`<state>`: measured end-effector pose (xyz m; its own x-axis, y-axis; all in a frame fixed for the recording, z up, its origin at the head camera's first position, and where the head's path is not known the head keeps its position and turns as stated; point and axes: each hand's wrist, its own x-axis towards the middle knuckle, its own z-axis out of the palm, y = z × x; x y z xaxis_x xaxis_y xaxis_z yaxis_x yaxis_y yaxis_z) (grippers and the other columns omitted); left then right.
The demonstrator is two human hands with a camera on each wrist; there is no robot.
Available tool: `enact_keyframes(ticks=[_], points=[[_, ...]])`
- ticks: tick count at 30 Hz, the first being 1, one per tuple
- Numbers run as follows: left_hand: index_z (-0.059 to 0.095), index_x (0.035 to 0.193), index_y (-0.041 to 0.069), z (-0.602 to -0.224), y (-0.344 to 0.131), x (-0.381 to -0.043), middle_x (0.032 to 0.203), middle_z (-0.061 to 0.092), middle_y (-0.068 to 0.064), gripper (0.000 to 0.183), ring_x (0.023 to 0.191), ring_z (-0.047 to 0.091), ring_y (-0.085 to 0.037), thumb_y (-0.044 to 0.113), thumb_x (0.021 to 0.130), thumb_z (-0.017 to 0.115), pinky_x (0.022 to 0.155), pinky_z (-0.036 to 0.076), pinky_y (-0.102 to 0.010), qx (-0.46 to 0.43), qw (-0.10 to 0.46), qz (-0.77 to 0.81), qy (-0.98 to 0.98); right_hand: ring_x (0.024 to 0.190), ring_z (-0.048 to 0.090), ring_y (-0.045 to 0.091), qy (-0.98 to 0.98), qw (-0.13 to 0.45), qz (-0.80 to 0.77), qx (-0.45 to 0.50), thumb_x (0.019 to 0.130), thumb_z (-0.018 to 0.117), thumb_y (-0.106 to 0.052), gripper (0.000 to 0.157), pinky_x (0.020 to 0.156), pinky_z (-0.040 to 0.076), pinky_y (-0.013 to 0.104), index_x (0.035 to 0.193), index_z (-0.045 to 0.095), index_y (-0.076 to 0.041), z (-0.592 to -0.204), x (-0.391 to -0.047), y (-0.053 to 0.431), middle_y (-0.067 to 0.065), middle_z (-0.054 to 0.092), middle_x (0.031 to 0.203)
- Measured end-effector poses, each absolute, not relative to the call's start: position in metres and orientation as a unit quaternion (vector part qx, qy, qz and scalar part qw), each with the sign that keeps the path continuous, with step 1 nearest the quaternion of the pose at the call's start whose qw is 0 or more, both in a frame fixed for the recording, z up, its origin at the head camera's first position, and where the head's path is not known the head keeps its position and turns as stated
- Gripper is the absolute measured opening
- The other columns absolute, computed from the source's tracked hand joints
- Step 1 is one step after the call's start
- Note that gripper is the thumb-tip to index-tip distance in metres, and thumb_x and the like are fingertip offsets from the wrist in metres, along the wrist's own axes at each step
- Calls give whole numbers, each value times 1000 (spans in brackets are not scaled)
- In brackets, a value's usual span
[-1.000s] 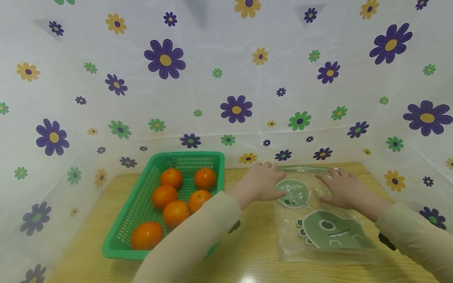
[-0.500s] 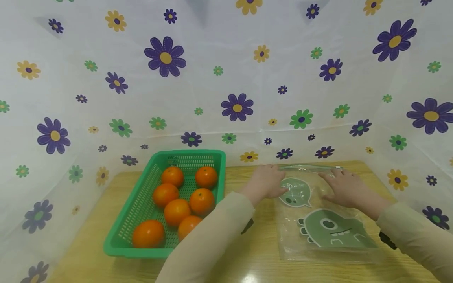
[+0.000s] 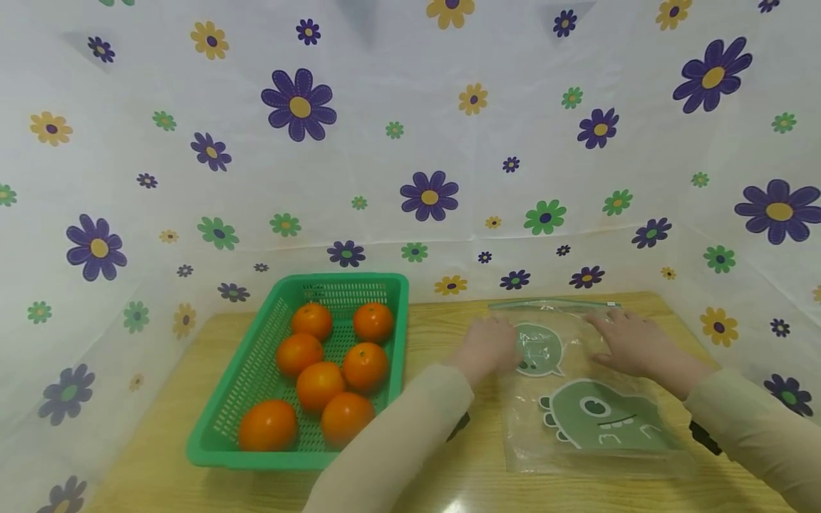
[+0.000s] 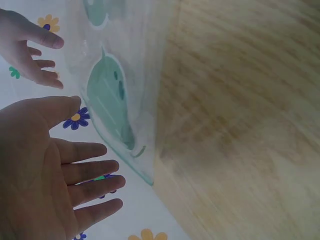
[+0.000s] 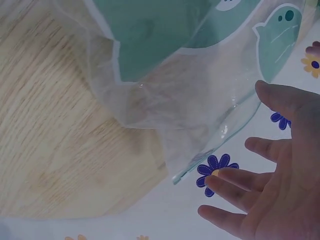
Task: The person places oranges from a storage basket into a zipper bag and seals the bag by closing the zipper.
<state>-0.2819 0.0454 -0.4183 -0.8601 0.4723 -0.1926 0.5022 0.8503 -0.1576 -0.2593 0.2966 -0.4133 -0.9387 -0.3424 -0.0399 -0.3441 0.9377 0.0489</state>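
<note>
Seven oranges (image 3: pixel 320 387), head view only, in basket (image 3: pixel 256 459); left hand (image 3: pixel 490 345), right hand (image 3: pixel 627 344), fingers extended per wrist views, near bag (image 3: pixel 577 385)

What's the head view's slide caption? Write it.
Both hands near a clear printed bag, green basket of oranges alongside.

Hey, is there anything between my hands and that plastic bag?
Nothing visible. Your left hand and right hand are both near the zip end of the plastic bag. The basket of oranges stands apart, to the bag's left.
</note>
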Motion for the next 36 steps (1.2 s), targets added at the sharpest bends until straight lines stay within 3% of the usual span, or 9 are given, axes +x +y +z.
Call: enact_keyframes(ticks=[11,17,24,36], points=[[73,133,16,-423,44,-278,134,70,0,49,123,65,-16,54,107,54,110,53,-33,229,84,-122,962,126,54,64,989,54,21,-139,93,75,-37,70,98,51,74,143,56,9,-419,-262,308,44,56,136],[77,124,17,-425,47,-277,128,72,1,42,116,65,-15,48,107,55,108,54,-34,230,105,-118,960,119,58,65,989,75,7,-128,94,72,-37,72,96,53,72,143,52,12,-422,-264,315,46,59,128],[77,125,17,-435,52,-277,128,74,1,49,117,67,-15,56,107,52,103,55,-31,237,98,-136,957,114,60,65,988,97,-22,-120,92,68,-33,75,95,53,72,145,46,16,-430,-265,316,46,59,126],[79,108,15,-435,49,-275,101,75,2,49,81,61,-11,54,109,50,78,58,-26,234,121,-118,958,115,63,61,985,124,-57,-108,89,69,-25,79,96,55,69,152,39,13,-437,-265,313,45,62,126]])
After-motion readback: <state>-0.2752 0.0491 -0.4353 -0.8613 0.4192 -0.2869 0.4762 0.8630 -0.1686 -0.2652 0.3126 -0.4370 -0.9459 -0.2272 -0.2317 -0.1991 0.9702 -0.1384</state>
